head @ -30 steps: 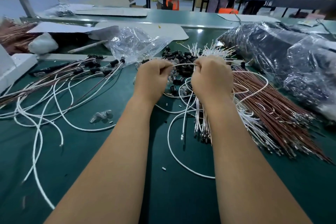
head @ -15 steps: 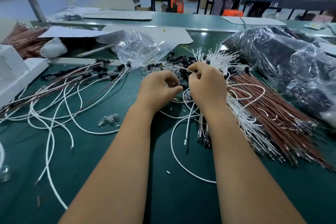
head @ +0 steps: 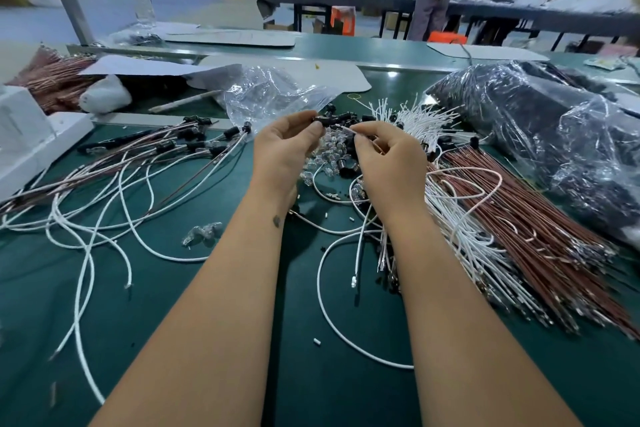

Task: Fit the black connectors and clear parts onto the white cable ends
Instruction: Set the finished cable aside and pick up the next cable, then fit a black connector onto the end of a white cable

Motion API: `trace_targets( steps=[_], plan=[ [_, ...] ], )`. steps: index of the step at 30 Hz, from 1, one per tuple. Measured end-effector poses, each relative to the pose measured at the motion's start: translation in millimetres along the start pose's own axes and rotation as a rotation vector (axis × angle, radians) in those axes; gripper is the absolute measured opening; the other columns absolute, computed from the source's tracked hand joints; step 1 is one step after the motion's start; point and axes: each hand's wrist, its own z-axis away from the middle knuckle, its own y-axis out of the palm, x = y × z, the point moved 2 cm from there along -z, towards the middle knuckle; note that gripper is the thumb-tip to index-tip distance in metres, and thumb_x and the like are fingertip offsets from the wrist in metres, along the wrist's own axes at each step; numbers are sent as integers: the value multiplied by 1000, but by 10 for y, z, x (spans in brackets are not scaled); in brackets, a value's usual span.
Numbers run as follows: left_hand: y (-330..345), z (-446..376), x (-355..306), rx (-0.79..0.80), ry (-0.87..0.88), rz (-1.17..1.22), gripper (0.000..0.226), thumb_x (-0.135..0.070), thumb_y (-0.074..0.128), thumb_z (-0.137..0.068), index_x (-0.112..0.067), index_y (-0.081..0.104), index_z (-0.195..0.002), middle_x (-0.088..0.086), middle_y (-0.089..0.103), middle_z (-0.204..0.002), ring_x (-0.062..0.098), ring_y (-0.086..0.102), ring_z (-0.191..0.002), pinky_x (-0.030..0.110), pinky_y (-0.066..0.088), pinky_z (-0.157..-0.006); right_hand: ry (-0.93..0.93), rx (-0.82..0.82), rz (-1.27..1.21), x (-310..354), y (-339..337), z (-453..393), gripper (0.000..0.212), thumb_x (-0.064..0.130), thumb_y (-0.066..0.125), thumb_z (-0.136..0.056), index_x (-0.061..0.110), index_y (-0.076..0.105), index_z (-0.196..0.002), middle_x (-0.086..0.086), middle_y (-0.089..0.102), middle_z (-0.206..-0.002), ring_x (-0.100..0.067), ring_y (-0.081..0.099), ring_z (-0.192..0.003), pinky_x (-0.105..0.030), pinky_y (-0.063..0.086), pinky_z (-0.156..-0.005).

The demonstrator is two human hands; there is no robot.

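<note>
My left hand (head: 284, 149) pinches a black connector (head: 323, 120) between thumb and fingertips above the green table. My right hand (head: 389, 158) pinches the end of a white cable (head: 346, 129), its tip a short gap right of the connector. Below the hands lie a pile of clear parts (head: 327, 156) and loose black connectors (head: 346, 116). A bundle of white cables (head: 426, 125) fans out behind my right hand. Finished cables with black connectors (head: 194, 146) lie to the left.
A crumpled clear bag (head: 273, 94) sits behind my left hand. Brown wire bundles (head: 540, 218) and big plastic-wrapped black bags (head: 554, 121) fill the right side. White foam blocks (head: 31, 135) stand at the left edge. People stand at a far table (head: 485, 10).
Both hands have lifted off the parts pile and drawn slightly apart. My left hand now holds a black connector, and my right hand holds a white cable end toward it.
</note>
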Motion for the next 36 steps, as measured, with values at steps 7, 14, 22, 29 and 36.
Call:
trace_targets(
  steps=[7,14,22,29,36],
  plan=[
    [64,21,13,59,-27,-9,19,6,63,-86,-11,68,-92,-3,73,-77,11,68,-79,21,54,-78,-24,55,60,-40,43,-10,16,22,61,-90,30,73,-95,15,57,-63,-2,51,-56,-22,40,-53],
    [66,38,15,58,-16,-47,17,0,64,-87,-14,67,-96,3,69,-85,12,66,-78,20,53,-76,-48,74,98,-21,41,-20,18,18,61,-91,30,73,-98,14,61,-74,-4,55,-65,-26,47,-58],
    [58,65,-1,22,3,-188,3,-9,72,-84,-11,70,-85,3,67,-75,13,61,-71,22,54,-73,-120,80,117,20,55,-4,29,0,53,-91,14,73,-106,-1,65,-100,-13,60,-91,-19,47,-82],
    [51,71,-7,-1,-8,-129,10,-9,72,-83,-7,67,-91,1,65,-71,8,58,-61,17,51,-65,-134,51,43,51,42,5,40,-8,53,-87,12,67,-119,5,65,-92,-14,65,-90,-28,53,-85],
    [65,117,-45,-8,7,-223,15,-19,77,-80,-6,67,-80,-1,59,-62,7,49,-53,17,45,-58,-98,10,86,-2,22,-20,36,-2,56,-89,15,62,-121,1,65,-84,-12,63,-81,-23,50,-74]
  ],
)
